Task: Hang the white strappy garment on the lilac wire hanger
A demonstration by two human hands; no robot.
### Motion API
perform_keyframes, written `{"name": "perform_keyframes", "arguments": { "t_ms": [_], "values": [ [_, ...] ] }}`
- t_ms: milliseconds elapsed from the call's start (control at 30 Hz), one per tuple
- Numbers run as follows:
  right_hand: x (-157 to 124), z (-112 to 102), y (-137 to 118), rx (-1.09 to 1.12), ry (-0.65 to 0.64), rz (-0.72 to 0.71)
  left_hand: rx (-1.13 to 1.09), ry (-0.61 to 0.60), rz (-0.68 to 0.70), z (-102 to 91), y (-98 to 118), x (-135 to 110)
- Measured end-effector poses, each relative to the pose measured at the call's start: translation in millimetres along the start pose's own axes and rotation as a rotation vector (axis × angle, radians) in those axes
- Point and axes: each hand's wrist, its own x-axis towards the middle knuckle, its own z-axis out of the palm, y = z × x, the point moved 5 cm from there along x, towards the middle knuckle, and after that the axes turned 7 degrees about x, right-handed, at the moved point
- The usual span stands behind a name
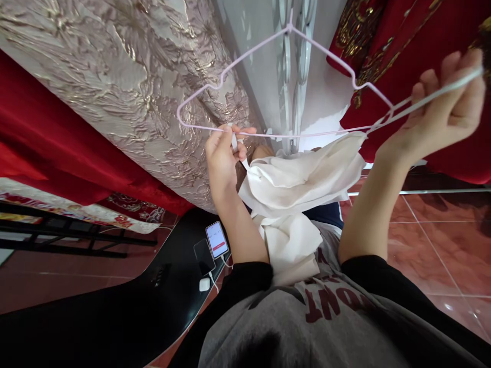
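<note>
A pale pink wire hanger (268,56) is held up in front of me. My left hand (223,153) pinches its bottom bar together with a thin white strap of a white garment (303,184). The garment hangs bunched below the bar, down to my grey shirt. My right hand (447,107) is raised at the right, fingers curled round another thin white strap that runs taut to the hanger's right shoulder.
A beige embossed curtain (126,82) and red cloth (46,148) hang at the left. Red gold-embroidered fabric (402,41) hangs at the right. A black surface (153,301) below carries two phones (217,239) and a white charger (204,284). Red floor tiles (441,240) lie to the right.
</note>
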Motion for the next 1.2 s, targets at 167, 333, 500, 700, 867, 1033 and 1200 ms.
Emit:
{"name": "perform_keyframes", "arguments": {
  "t_ms": [167,333,500,700,867,1033,1200],
  "values": [
    [-13,15,-36,-0.17,-0.085,0.084,-0.093,0.068,-0.021,-0.3,1,2],
    [-18,20,-37,-0.191,-0.133,0.133,0.046,0.04,-0.013,-6.3,-9,7],
    [-25,18,-53,-0.168,0.067,-0.012,0.022,-0.004,0.006,-1.4,-8,5],
    [-45,74,-51,-0.138,-0.55,0.308,-0.143,0.009,-0.033,4.4,-2,1],
    [-53,88,-40,-0.279,-0.828,0.378,-0.112,-0.004,0.012,-1.7,-2,3],
    [-42,75,-41,-0.266,-0.712,0.394,-0.113,0.246,0.131,-25.4,4,5],
    [-37,67,-38,-0.258,-0.608,0.371,-0.064,0.537,0.428,-67.6,5,3]
  ]
}}
